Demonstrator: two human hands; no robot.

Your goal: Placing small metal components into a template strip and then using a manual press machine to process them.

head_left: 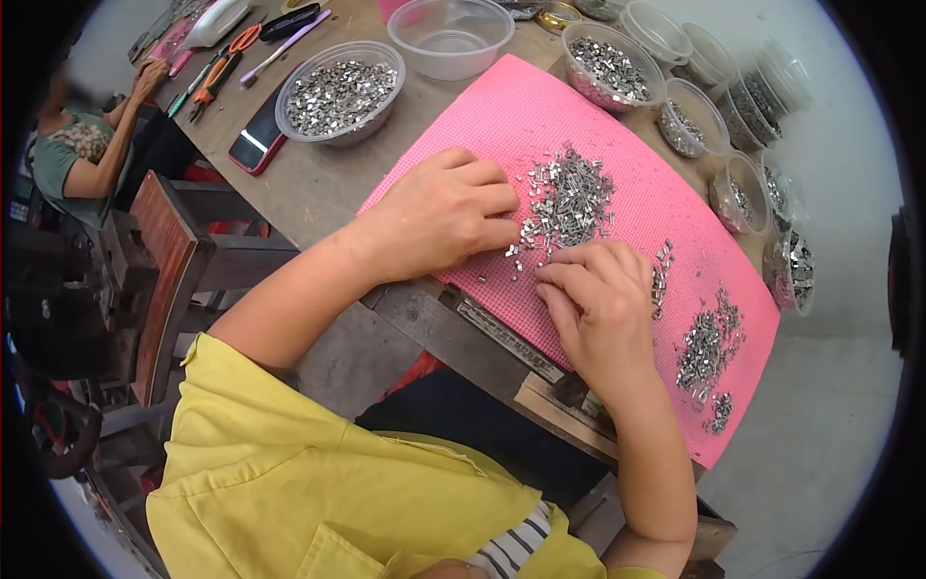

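Observation:
A loose heap of small shiny metal pieces (569,198) lies on a pink textured mat (463,125). At the heap's left edge, my left hand (444,212) rests with its fingers curled down to the mat; its thumb and whatever it holds are hidden. My right hand (603,299) is just below the heap, thumb and forefinger drawn together in a pinch. Whether a metal piece sits between those fingertips is too small to tell. A narrow strip of pieces (661,280) runs beside my right hand, with another pile (709,347) and a small cluster (719,412) farther right.
A bowl full of metal pieces (342,96), a clear tub (451,43) and a phone (258,135) stand left of the mat. Several tubs of metal parts (608,68) line its far right side. Pliers (217,82) lie far left, near another person (92,159). A wooden stool (174,261) stands left.

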